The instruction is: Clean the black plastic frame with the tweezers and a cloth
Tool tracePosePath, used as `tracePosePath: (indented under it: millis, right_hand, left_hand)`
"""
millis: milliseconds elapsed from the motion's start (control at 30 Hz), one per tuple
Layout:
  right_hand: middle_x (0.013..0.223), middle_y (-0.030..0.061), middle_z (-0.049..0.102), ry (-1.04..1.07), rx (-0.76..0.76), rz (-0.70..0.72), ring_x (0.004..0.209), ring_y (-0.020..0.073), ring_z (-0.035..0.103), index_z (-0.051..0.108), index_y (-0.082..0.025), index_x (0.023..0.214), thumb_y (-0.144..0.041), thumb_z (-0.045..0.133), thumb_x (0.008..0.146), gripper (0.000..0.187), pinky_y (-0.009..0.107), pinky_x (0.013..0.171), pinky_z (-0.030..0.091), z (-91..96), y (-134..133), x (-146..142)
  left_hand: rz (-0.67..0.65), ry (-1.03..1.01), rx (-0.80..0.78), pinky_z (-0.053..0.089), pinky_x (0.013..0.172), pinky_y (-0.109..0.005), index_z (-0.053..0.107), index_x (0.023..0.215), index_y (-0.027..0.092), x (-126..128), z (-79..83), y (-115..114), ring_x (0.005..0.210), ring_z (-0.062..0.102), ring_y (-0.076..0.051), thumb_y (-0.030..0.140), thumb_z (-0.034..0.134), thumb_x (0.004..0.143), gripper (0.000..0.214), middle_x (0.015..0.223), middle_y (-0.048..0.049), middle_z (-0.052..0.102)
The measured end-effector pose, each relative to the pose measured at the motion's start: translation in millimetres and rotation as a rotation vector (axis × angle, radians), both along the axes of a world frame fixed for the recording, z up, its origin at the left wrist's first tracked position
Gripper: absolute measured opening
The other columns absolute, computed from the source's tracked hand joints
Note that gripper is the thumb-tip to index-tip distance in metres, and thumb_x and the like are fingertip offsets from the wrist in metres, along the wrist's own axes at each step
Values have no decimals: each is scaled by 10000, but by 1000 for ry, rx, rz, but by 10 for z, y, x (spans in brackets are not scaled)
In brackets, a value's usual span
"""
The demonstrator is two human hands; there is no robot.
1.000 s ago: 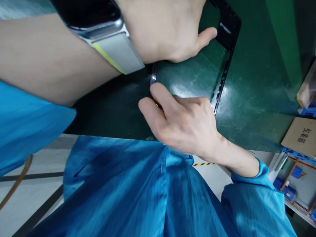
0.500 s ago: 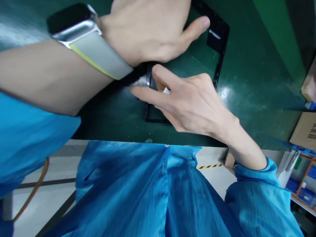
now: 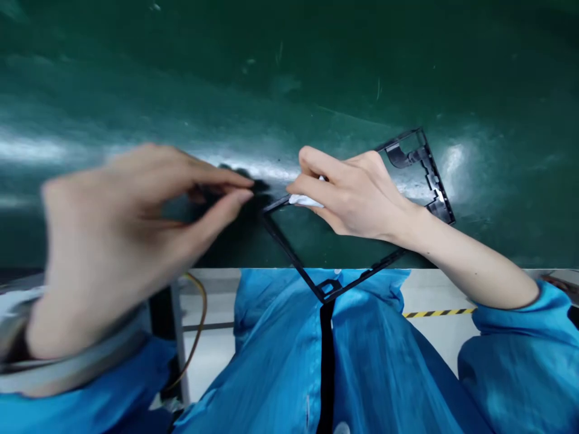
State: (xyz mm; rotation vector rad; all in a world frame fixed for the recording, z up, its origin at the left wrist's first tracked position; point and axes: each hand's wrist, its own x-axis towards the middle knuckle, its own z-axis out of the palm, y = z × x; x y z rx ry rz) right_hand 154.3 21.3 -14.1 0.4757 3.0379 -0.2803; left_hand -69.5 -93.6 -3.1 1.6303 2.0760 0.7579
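A thin black rectangular plastic frame (image 3: 292,253) lies askew on the green table, its near corner jutting past the edge over my lap. My right hand (image 3: 357,196) is closed over the frame, with fingers bent around a crumpled white wipe (image 3: 305,200) that touches the frame's left side. Left of the frame, my left hand (image 3: 122,211) is blurred by motion. Its thumb and forefinger come together in a pinch, and whatever may be between the tips is hidden. A blurred watch band circles the left wrist.
The green table (image 3: 203,90) spreads ahead, with scuffs and bright reflections; its near edge runs just before my body. A blue coat (image 3: 271,349) covers my lap. Below are a yellow-brown cable (image 3: 199,319) and black-yellow floor tape (image 3: 438,313).
My left hand has pulled back from across the frame to the left, its fingers now pinched. The frame has turned, its corner now over the table edge. My right hand still keeps the white wipe.
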Motion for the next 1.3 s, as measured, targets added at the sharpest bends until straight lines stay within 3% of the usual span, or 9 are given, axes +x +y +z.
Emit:
tracePosePath:
  millis: [133,433,767,1067,1300]
  right_hand:
    - [1321,34,637,-25,-22,-2,812,102,590,617,-216,1280,-96,297,1066,403,278,670,234,10,-21,-17]
    - [1269,37,672,47,18,-24,813,123,654,626,-190,1180,-39,246,1042,432,326,618,212,-19,-74,-37]
    - [1246,20,675,46,25,-63,784,92,616,630,-214,1244,-64,240,1059,456,301,616,234,-33,-108,-29]
    - [1184,19,679,111,82,-26,730,90,580,645,-182,1149,-61,296,1011,394,310,588,175,-68,-99,-4]
    - [1059,1,655,242,145,-8,664,61,482,627,-166,1051,-90,378,979,270,272,590,157,-111,-95,133]
  left_hand:
    - [-75,111,3,537,914,-403,797,1011,333,155,1,-232,993,734,-211,467,683,993,176,1050,7,827]
    - [-134,186,-74,503,903,-419,759,989,356,176,68,-190,1035,726,-251,482,632,1005,180,1055,22,812]
    - [-147,455,17,455,748,-401,707,990,305,274,-123,-288,902,669,-265,313,637,974,72,938,-48,768]
    - [5,378,59,500,755,-305,707,1051,245,148,-170,-414,811,673,-142,306,596,1032,128,949,-9,751]
    - [-154,275,19,553,906,-305,721,1118,249,125,-105,-348,990,703,-156,351,669,1027,147,1045,5,765]
